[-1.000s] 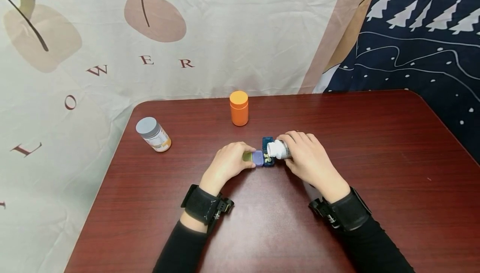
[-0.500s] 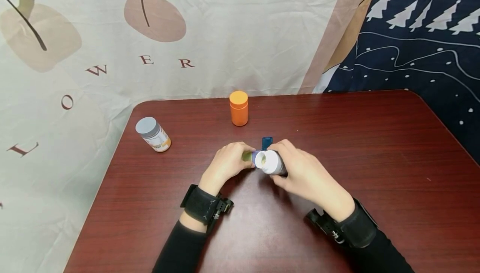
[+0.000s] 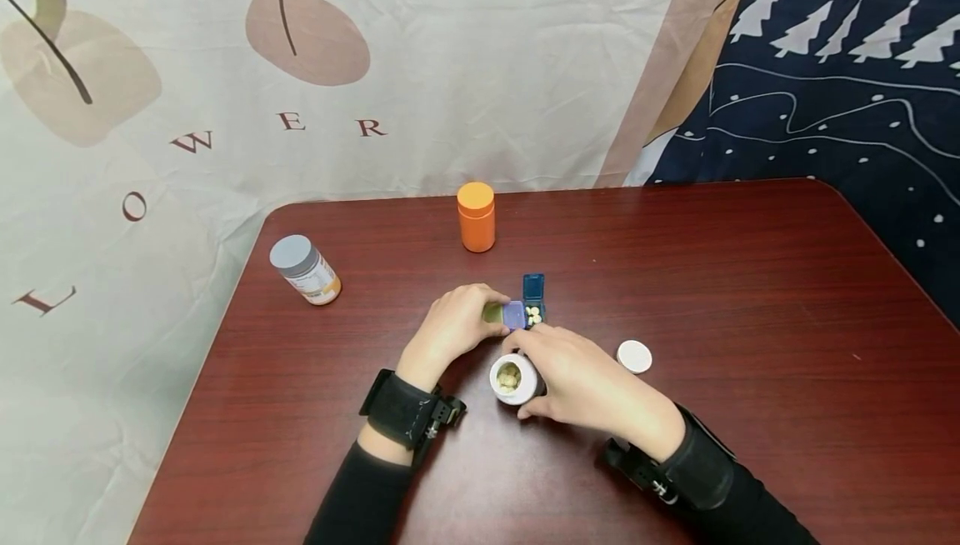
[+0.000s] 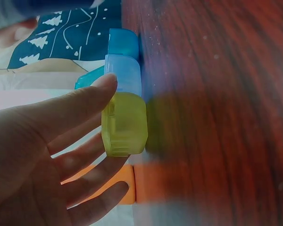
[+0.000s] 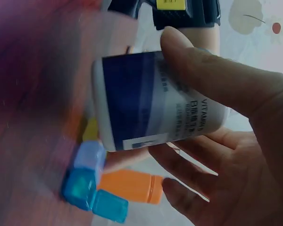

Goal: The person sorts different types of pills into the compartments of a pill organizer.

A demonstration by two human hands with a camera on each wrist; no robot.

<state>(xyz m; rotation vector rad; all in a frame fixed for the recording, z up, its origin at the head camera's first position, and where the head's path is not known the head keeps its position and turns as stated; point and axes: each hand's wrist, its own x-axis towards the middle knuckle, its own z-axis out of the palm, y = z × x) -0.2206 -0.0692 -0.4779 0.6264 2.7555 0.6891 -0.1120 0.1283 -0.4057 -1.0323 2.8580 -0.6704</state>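
Observation:
My left hand holds the green end of a small pill organizer on the table, thumb on its near side in the left wrist view. Purple and teal compartments follow the green one. The teal lid at the far end stands raised, and several pale tablets lie in that compartment. My right hand grips a white vitamin bottle with a blue label, thumb on one side and fingers on the other. Uncapped, the bottle shows tablets inside its mouth. It is nearer to me than the organizer.
A white cap lies on the table, right of my right hand. An orange bottle stands near the back edge. At the left is a white bottle with a grey lid.
My right hand has brought the vitamin bottle from over the organizer's teal end leftward and nearer to me, turning its mouth upward. The white cap has come into view. My left hand stays put.

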